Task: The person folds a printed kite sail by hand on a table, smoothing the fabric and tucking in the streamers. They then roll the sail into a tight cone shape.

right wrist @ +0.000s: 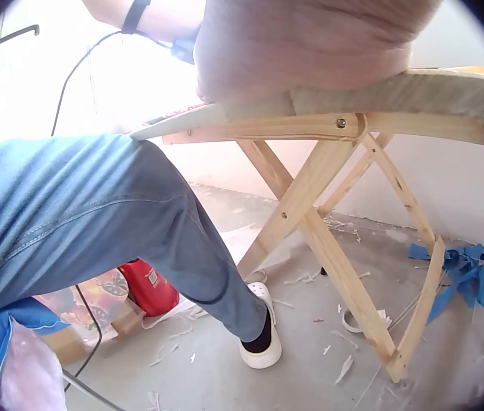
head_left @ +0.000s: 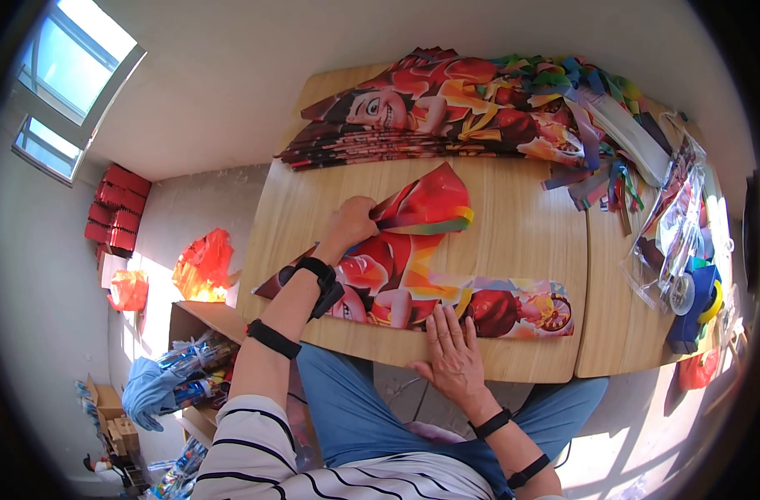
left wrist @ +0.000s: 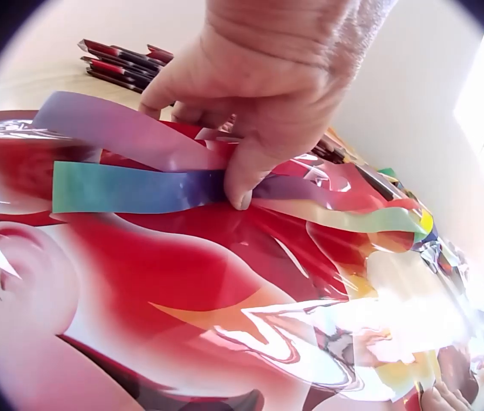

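A glossy printed sheet [head_left: 497, 312] with red cartoon figures lies along the table's front edge. Its left part is folded up into a red flap [head_left: 434, 196]. The left hand [head_left: 352, 223] pinches this flap together with a multicoloured ribbon [head_left: 430, 226]. In the left wrist view the thumb of the left hand [left wrist: 267, 98] presses on the ribbon [left wrist: 139, 187], its other fingertips partly hidden. With fingers straight, the right hand [head_left: 457, 357] rests on the sheet's lower edge. The right wrist view shows only the heel of the right hand [right wrist: 302, 51] above the table edge.
Behind lies a stack of similar printed sheets [head_left: 372, 148] with ribbons [head_left: 605, 87] at its right end. A blue tape dispenser [head_left: 688, 321] and clear plastic wrap [head_left: 667, 221] are at the right. An open box [head_left: 205, 321] stands on the left, below table level.
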